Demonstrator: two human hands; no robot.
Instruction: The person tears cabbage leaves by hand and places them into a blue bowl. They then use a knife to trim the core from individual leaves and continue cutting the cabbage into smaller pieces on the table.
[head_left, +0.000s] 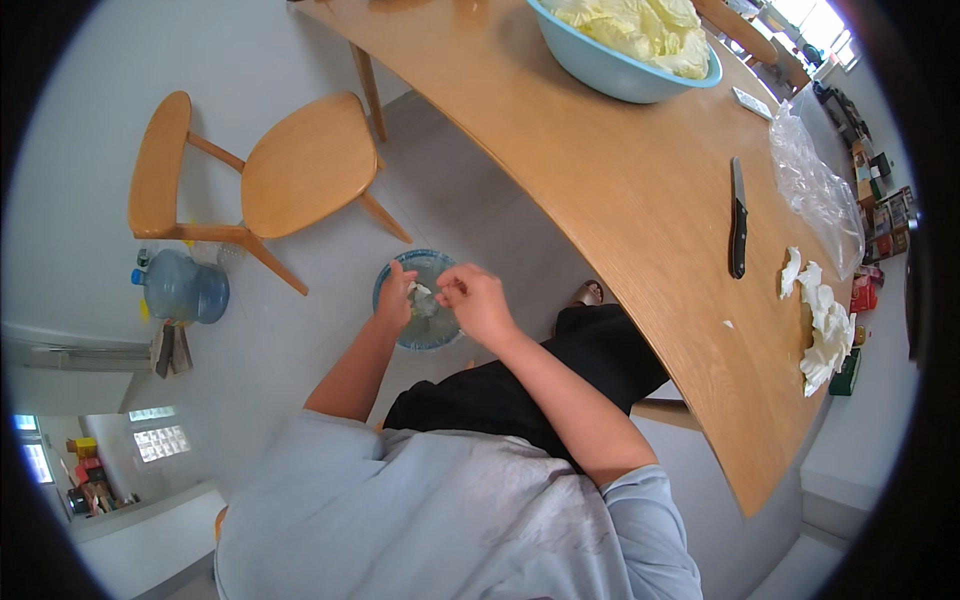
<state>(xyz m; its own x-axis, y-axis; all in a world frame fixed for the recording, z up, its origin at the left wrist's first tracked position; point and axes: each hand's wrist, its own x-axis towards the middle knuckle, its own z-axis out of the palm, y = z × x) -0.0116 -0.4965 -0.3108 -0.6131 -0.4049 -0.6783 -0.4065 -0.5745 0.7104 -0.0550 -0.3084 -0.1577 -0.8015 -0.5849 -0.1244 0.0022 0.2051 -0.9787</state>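
Below me on the floor stands a round waste bin (429, 341) with a blue rim and what looks like a clear liner. My left hand (393, 298) is over the bin's left side, its fingers apart. Over the right side is my right hand (475, 301), fingers curled; whether it pinches anything is too small to tell. Between the hands shows a small white scrap (422, 289), in the air or lying in the bin, I cannot tell which.
On the wooden table (637, 172) at my right are a blue basin (634, 86) of cabbage leaves (645, 30), a black-handled knife (739, 225), a plastic bag (814, 180), a white remote (751, 103) and white leaf scraps (825, 322). A wooden chair (311, 165) and water jug (184, 289) stand left.
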